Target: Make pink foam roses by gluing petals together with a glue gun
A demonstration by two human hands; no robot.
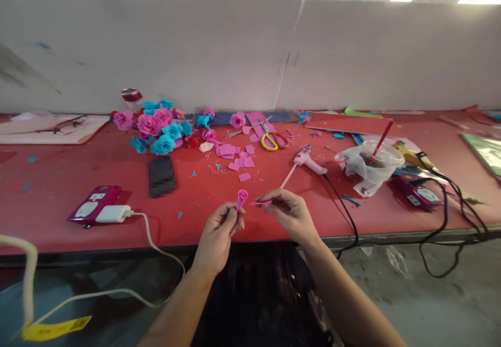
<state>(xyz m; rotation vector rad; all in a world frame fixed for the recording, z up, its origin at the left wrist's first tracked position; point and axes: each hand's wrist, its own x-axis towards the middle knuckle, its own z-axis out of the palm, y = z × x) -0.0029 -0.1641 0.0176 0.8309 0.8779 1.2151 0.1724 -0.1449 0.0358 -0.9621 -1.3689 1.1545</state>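
Observation:
Between the thumb and fingers of my left hand is a small rolled pink paper rosebud, its spiral top facing up. My right hand pinches a pink paper petal, seen nearly edge-on, just right of the bud and apart from it. Beyond my right hand lies a pink glue gun with a glue stick out of its back end. Loose pink petals are scattered ahead of my hands, near yellow-and-orange-handled scissors.
Finished pink and blue paper roses stand bunched at the back left. A dark blurred object and a purple power strip with a white charger sit left. At right are a plastic cup with straw, another power strip and black cables.

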